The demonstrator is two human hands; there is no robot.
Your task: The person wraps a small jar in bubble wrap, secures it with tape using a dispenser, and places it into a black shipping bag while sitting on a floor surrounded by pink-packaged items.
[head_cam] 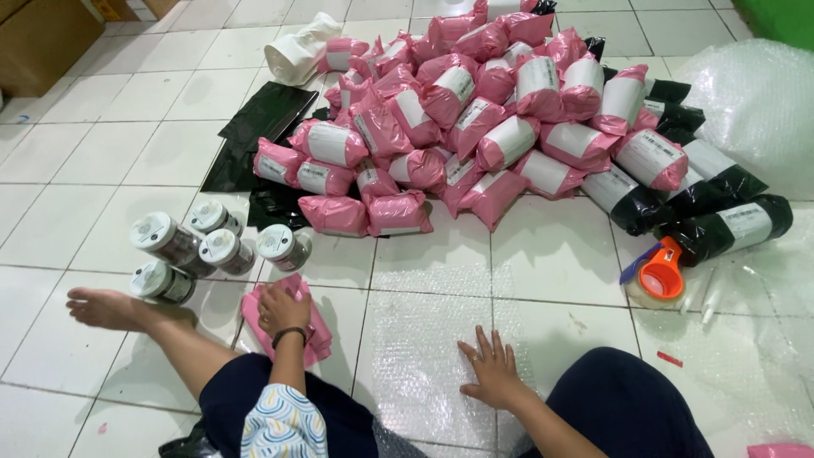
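Pressing bubble wrap [424,365], right hand [490,373]; parcel pile [509,127] beyond; jars [212,246] left.

We've got one view only, head-mounted, seated on the floor, pitched steeply down and forward. Close range: our knees at 6 o'clock, tiled floor [127,153] filling the frame, parcel pile [509,119] at 12. No second view, so no overlap.

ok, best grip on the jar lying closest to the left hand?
Take the nearest jar around its dark body, behind the white lid, coming from above. It lies on its side, lid toward the camera, body exposed; the left hand on the pink bags is just below it.
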